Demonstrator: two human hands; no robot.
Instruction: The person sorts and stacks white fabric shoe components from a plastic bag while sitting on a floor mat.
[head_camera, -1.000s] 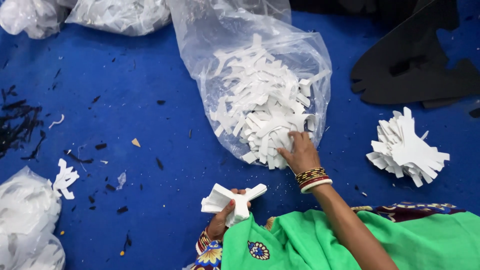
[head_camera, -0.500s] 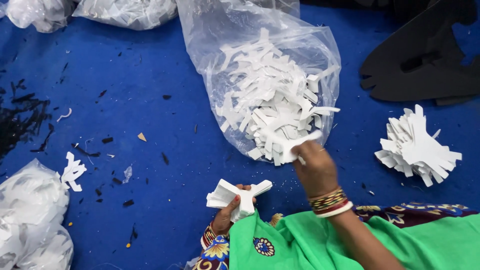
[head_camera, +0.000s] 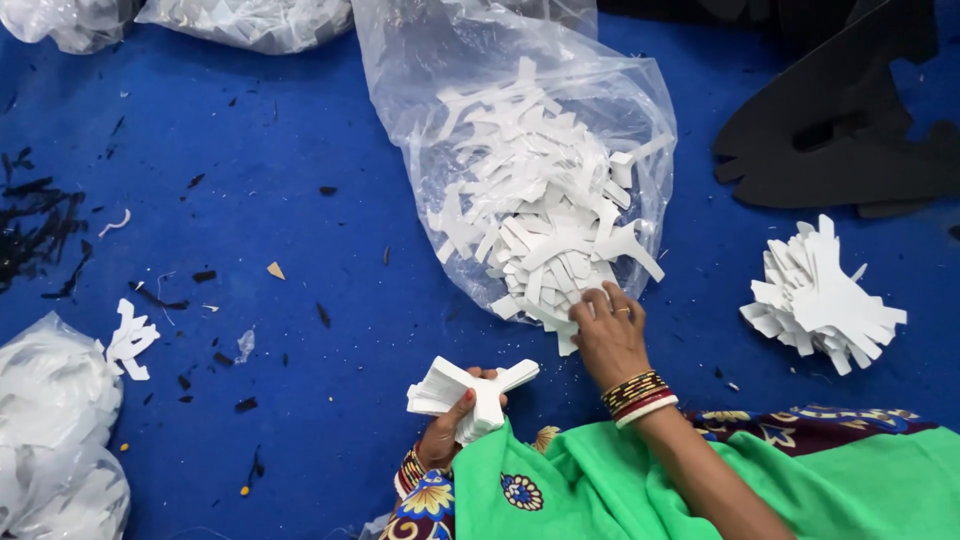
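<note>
Sorting white cut-outs from the bag

Right hand (head_camera: 608, 335) fingers pinch a white piece (head_camera: 560, 318) at the plastic bag (head_camera: 520, 130) mouth; left hand (head_camera: 445, 432) grips the stack (head_camera: 468, 388) nearer the body.

Scrap-littered blue floor covering (head_camera: 300, 130)

Counter surface (head_camera: 300, 120): plain deep blue, flecked with small black scraps (head_camera: 40, 225). Cut foam pieces in the clear plastic bag (head_camera: 540, 200): white. Loose fanned stack of cut pieces (head_camera: 820, 295): white. Flat foam sheet (head_camera: 850, 120): black. Garment (head_camera: 620, 490): bright green, floral-patterned border. Bangles (head_camera: 637, 395): gold, red, white.
</note>
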